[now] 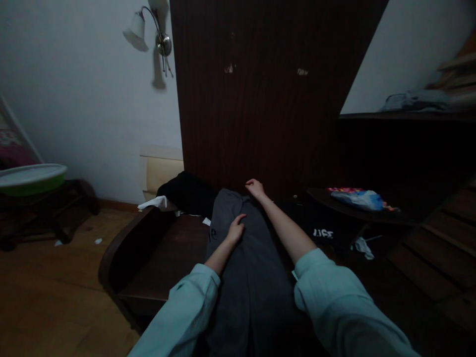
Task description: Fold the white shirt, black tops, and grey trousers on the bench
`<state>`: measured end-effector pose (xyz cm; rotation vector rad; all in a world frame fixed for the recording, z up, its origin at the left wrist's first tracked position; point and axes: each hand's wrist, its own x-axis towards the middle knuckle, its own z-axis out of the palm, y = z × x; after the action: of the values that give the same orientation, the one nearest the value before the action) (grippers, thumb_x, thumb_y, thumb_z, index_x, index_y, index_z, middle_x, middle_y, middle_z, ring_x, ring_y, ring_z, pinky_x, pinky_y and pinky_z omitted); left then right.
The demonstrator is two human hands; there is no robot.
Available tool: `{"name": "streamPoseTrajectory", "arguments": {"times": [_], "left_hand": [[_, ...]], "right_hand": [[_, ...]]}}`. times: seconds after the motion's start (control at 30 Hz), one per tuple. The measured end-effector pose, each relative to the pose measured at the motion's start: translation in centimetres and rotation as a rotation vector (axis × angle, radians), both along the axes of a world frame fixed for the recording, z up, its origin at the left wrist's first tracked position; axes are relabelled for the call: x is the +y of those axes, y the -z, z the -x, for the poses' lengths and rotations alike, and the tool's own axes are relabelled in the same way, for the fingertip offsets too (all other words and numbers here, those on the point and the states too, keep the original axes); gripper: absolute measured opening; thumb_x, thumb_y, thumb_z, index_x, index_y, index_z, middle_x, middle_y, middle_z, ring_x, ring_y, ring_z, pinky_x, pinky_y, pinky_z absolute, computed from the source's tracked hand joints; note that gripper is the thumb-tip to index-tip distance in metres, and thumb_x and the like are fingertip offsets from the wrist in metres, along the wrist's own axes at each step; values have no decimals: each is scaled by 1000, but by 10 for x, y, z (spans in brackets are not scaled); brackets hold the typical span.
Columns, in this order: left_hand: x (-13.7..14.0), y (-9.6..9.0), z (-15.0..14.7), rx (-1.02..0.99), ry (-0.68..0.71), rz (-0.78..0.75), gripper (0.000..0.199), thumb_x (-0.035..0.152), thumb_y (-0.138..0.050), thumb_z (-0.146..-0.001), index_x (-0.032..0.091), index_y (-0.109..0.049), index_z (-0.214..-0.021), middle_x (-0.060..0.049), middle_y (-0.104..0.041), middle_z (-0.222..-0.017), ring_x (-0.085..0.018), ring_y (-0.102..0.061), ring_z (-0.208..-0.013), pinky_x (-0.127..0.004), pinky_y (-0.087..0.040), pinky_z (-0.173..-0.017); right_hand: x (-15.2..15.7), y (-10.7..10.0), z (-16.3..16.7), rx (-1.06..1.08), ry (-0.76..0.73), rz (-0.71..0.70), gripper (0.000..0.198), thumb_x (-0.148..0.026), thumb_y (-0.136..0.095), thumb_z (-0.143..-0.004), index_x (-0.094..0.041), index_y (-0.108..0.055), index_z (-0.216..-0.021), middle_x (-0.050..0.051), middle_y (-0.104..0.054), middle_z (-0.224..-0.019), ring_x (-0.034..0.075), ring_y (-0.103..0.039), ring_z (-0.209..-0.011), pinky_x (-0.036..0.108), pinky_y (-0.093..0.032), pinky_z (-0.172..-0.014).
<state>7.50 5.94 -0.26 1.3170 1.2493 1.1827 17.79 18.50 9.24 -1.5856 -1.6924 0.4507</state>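
Observation:
A pair of dark grey trousers (256,263) lies lengthwise over a dark wooden bench, the legs running towards me and a dark printed mark showing on the left side. Against the upper left part of the cloth rests my left hand (236,229), its thumb stretched out. My right hand (255,189) is at the far right corner of the trousers, by the top edge. Its fingers are bent and pressed together; whether cloth is between them is hidden.
The bench (159,253) has a curved left arm, with black clothing (188,191) and white cloth (156,202) at its back corner. A dark wooden panel (260,109) rises behind. On the right, a low shelf (357,214) holds a plastic bag (360,199). A green basin (33,183) stands left.

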Motion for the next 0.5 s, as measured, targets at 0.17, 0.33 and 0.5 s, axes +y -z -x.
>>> {"name": "streamPoseTrajectory", "arguments": {"times": [0.17, 0.33, 0.5], "left_hand": [[0, 0, 0, -41, 6, 5, 56, 2, -38, -62, 14, -54, -114, 2, -58, -64, -6, -42, -43, -16, -37, -46], [-3, -1, -1, 94, -10, -115, 54, 3, -39, -64, 16, -53, -114, -3, -63, -89, -12, -57, -69, -24, -46, -69], [-20, -8, -3, 543, -65, -331, 47, 5, -41, -68, 15, -52, -112, -11, -50, -120, -21, -46, -110, -33, -35, -94]], "right_hand": [[-10, 5, -22, -137, -28, 155, 16, -14, -62, -62, -15, -64, -78, -2, -59, -51, 11, -56, -51, 20, -43, -57], [-18, 17, -8, -202, -47, 139, 17, -8, -56, -66, -17, -64, -78, 1, -65, -63, 13, -61, -63, 21, -44, -63], [-22, 22, 15, -180, -55, 36, 31, -7, -45, -75, -19, -59, -100, 5, -66, -95, 14, -59, -90, 22, -41, -78]]}}
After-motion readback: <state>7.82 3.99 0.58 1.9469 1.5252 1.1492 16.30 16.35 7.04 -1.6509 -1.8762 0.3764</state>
